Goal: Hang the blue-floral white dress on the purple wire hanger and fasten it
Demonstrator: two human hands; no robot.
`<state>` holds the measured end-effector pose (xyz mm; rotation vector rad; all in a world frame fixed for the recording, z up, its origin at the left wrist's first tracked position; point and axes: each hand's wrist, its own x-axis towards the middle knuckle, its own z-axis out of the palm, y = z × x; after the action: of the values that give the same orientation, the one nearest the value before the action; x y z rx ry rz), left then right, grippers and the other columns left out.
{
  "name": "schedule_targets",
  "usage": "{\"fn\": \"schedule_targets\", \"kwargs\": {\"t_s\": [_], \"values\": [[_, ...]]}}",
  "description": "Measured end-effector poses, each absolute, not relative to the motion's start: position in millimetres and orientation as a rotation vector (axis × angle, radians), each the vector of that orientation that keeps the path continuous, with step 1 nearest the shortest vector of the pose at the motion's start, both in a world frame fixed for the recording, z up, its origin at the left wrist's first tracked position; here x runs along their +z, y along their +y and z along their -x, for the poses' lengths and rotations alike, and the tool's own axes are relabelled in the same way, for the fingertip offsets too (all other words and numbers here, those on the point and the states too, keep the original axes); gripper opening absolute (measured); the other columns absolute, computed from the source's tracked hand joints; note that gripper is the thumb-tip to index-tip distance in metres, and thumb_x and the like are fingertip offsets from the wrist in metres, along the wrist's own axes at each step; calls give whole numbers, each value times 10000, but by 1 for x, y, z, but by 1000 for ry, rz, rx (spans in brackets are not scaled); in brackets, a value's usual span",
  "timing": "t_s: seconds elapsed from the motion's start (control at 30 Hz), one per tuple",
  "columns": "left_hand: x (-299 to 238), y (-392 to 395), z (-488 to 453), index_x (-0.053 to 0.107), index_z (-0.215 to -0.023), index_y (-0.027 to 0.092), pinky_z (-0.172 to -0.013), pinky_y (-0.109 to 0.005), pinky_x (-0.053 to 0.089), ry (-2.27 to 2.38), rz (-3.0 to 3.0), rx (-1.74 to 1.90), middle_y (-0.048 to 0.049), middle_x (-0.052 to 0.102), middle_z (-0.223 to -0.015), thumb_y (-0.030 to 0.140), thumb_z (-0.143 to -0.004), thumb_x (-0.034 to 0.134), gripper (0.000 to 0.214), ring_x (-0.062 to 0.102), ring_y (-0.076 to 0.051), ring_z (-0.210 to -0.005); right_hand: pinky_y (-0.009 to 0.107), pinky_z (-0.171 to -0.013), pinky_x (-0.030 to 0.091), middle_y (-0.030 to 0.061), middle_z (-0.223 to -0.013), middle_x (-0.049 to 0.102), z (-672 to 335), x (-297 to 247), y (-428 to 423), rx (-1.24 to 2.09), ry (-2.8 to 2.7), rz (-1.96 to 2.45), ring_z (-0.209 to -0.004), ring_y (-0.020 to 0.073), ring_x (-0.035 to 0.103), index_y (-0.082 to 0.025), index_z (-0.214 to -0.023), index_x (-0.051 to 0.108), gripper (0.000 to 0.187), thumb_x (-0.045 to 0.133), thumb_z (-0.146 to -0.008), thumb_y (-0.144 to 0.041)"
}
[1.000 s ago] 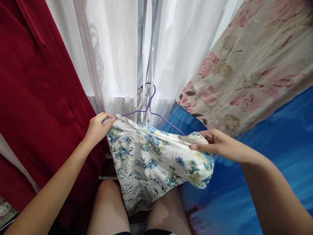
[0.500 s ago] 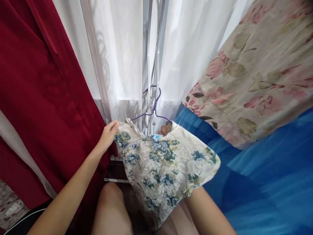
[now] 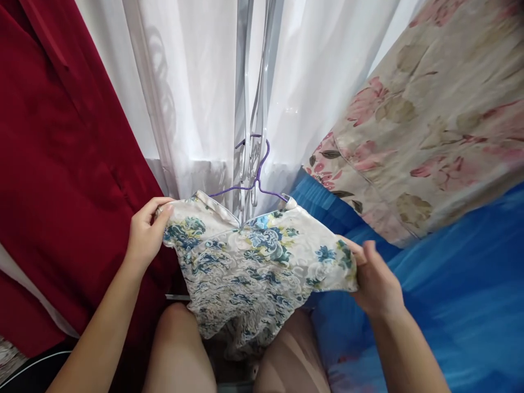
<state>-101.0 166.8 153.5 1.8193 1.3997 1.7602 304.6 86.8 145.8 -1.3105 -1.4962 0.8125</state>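
A white short-sleeved top with a blue and green floral print is on a purple hanger, which sits inside its neckline with the hook upward. My left hand pinches the sleeve at the left between thumb and fingers. On the other side, my right hand grips the opposite sleeve edge, its thumb raised and its fingertips behind the cloth. Between both hands the top is spread wide, its lower part hanging in wrinkles over my knees.
Dark red cloth hangs at the left and a white curtain at the back. White straps hang down in the middle. To the right are a beige floral cloth and blue fabric.
My right hand has come out from inside the neckline and taken hold of the right sleeve. My left hand has shifted left with its sleeve, and the top is stretched wider.
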Motion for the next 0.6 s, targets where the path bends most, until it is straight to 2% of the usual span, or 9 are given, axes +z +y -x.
{"fn": "schedule_targets", "kwargs": {"t_s": [0.1, 0.2, 0.43, 0.53, 0.6], "values": [[167, 164, 85, 678, -1064, 225, -930, -335, 422, 1557, -2181, 1621, -37, 689, -1071, 395, -943, 551, 245, 573, -242, -1052, 305, -495, 511, 41, -725, 714, -302, 153, 75, 1055, -1211, 1185, -586, 234, 659, -223, -1090, 722, 432, 699, -813, -554], [188, 166, 60, 664, -1031, 217, -936, -363, 400, 1597, -2419, 1543, -41, 692, -1028, 377, -970, 513, 229, 571, -242, -1037, 237, -391, 432, 9, -640, 669, -286, 165, 71, 1094, -989, 1052, -446, 153, 565, -213, -1016, 729, 389, 798, -740, -479], [260, 172, 8, 669, -982, 231, -878, -370, 383, 1443, -2689, 1526, -27, 678, -940, 359, -967, 529, 190, 586, -234, -966, 280, -531, 551, 32, -763, 740, -288, 175, 58, 923, -694, 959, -586, 212, 687, -211, -1056, 724, 392, 813, -731, -411], [257, 175, -5, 657, -949, 222, -866, -363, 400, 1270, -2764, 1484, -31, 663, -926, 351, -955, 549, 168, 581, -227, -946, 293, -512, 541, 28, -765, 749, -289, 148, 25, 868, -623, 1022, -588, 234, 694, -233, -1066, 713, 436, 833, -696, -430], [237, 179, -7, 642, -914, 209, -875, -378, 406, 1209, -2773, 1573, -46, 652, -909, 369, -960, 541, 195, 573, -231, -937, 294, -512, 533, 28, -729, 744, -278, 126, -3, 856, -663, 1029, -565, 229, 684, -257, -997, 718, 388, 805, -713, -506]]}}
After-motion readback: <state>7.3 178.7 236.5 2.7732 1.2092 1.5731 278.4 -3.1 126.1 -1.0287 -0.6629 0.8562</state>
